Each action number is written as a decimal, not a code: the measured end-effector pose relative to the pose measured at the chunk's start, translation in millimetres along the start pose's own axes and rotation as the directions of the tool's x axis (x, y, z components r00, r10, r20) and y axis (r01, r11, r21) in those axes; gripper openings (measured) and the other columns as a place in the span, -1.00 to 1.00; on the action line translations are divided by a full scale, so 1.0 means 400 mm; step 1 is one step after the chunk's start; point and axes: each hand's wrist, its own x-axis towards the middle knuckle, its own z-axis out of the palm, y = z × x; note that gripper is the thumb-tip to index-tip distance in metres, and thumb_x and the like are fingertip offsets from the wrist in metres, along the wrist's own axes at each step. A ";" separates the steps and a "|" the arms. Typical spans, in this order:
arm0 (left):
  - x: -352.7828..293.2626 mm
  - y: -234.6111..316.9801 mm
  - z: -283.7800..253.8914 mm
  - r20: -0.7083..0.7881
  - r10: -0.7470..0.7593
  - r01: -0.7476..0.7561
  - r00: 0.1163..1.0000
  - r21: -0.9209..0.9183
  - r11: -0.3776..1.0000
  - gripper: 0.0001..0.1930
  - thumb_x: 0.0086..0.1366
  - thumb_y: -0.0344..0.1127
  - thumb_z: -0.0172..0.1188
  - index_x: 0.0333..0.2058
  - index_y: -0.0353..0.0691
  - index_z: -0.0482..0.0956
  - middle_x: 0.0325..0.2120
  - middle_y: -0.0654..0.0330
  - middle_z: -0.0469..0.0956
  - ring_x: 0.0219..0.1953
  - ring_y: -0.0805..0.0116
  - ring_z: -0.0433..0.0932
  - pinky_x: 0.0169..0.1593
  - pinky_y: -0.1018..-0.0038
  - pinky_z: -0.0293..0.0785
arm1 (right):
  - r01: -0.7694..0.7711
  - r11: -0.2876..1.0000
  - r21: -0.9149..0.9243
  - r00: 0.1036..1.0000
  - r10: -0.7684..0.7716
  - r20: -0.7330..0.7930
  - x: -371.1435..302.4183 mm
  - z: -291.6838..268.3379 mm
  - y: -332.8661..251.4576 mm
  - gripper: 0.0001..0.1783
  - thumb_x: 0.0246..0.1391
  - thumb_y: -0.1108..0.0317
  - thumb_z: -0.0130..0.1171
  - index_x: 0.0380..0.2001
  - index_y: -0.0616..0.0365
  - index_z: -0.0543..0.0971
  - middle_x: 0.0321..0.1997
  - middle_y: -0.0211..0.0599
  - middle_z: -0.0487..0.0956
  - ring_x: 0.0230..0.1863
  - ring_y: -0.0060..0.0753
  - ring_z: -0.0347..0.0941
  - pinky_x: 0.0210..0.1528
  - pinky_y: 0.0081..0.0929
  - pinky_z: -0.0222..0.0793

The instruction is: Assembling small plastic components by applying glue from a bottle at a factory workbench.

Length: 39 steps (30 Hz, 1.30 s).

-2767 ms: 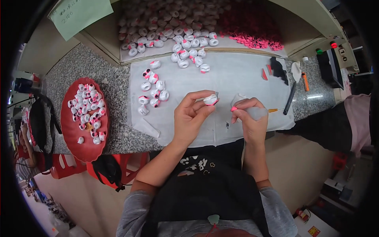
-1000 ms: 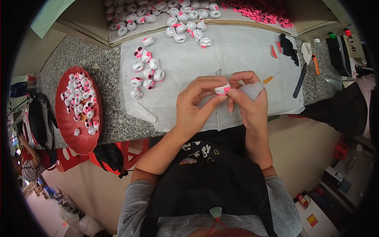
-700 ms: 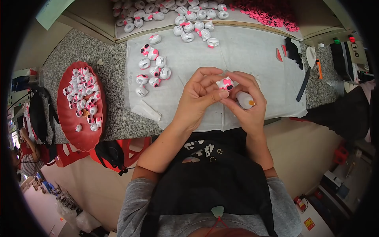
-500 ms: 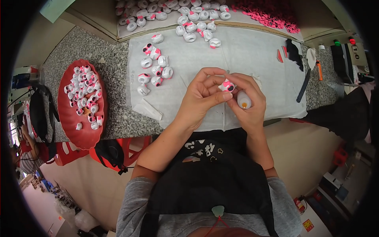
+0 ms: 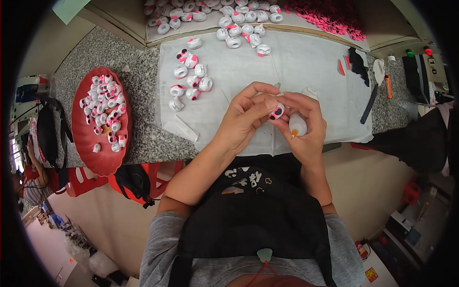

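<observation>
Between my two hands is a small white toy head (image 5: pixel 277 112) with pink and black parts on its face. My left hand (image 5: pixel 246 115) pinches it, thumb on top, fingers curled behind. My right hand (image 5: pixel 308 126) has its fingertips against the head's far side. In that same right palm rests a squeeze bottle (image 5: pixel 297 123), whitish and translucent, its amber-coloured tip pointing down toward me. A thin pointed bit of grey shows just beyond the left fingertips; what it belongs to is hidden. Both hands are above a white sheet (image 5: pixel 234 64).
Similar heads (image 5: pixel 192 82) lie at the sheet's left, beside a white strip (image 5: pixel 180 128). A red scalloped tray (image 5: pixel 98 160) holds many more. Along the back are more heads (image 5: pixel 234 31) and pink pieces (image 5: pixel 330 19). An orange cutter (image 5: pixel 388 86) and a dark-handled tool (image 5: pixel 368 105) lie right.
The toy head has turned in my fingers, and its black and pink face shows more fully. My left thumb has moved up. The bottle's tip has tilted further toward me.
</observation>
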 end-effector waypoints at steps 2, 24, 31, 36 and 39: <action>-0.001 0.000 -0.001 -0.017 -0.001 0.001 1.000 0.009 1.000 -0.80 0.09 -0.40 -0.01 -0.27 -0.25 0.30 -0.45 0.21 0.45 -0.38 0.50 0.43 -0.30 0.63 0.33 | -0.006 1.000 -0.001 1.000 0.006 -0.005 0.000 0.002 0.000 -0.51 -0.37 0.58 0.21 -0.25 0.26 0.28 -0.32 -0.22 0.45 -0.50 -0.64 0.32 -0.45 -0.74 0.26; -0.007 -0.009 -0.006 0.094 0.177 -0.194 0.980 0.236 0.952 -0.78 0.14 -0.36 -0.10 -0.23 -0.31 0.34 -0.39 0.21 0.43 -0.34 0.55 0.39 -0.29 0.64 0.33 | -0.043 0.997 0.059 0.996 0.047 -0.077 -0.014 0.019 -0.004 -0.55 -0.34 0.63 0.15 -0.26 0.30 0.30 -0.26 -0.22 0.41 -0.44 -0.64 0.30 -0.40 -0.74 0.24; -0.048 0.011 -0.008 0.098 0.251 -0.268 0.963 0.245 0.932 -0.74 0.15 -0.38 -0.12 -0.18 -0.33 0.35 -0.42 0.25 0.44 -0.37 0.60 0.37 -0.30 0.65 0.32 | -0.227 0.920 0.321 0.969 0.247 -0.023 -0.031 0.045 -0.013 -0.41 -0.32 0.68 0.02 -0.10 0.26 0.14 -0.27 -0.13 0.40 -0.55 -0.68 0.23 -0.61 -0.83 0.15; -0.190 0.193 -0.062 -0.202 0.574 -0.368 0.794 0.591 0.717 -0.61 0.18 -0.16 -0.21 -0.20 -0.40 0.32 -0.60 0.20 0.41 -0.51 0.47 0.39 -0.36 0.56 0.33 | -0.176 0.940 0.292 0.982 0.187 -0.010 -0.006 0.057 -0.014 -0.44 -0.29 0.64 0.00 -0.10 0.28 0.14 -0.20 -0.03 0.37 -0.61 -0.71 0.20 -0.63 -0.84 0.18; -0.283 0.301 -0.151 -0.265 0.758 -0.223 0.596 0.852 0.473 -0.69 0.17 -0.24 -0.18 -0.25 -0.35 0.38 -0.53 0.27 0.42 -0.47 0.55 0.37 -0.36 0.65 0.28 | -0.269 0.916 0.298 0.962 0.268 0.046 -0.003 0.056 0.000 -0.50 -0.29 0.63 0.00 -0.15 0.28 0.20 -0.24 -0.09 0.39 -0.61 -0.72 0.19 -0.66 -0.83 0.18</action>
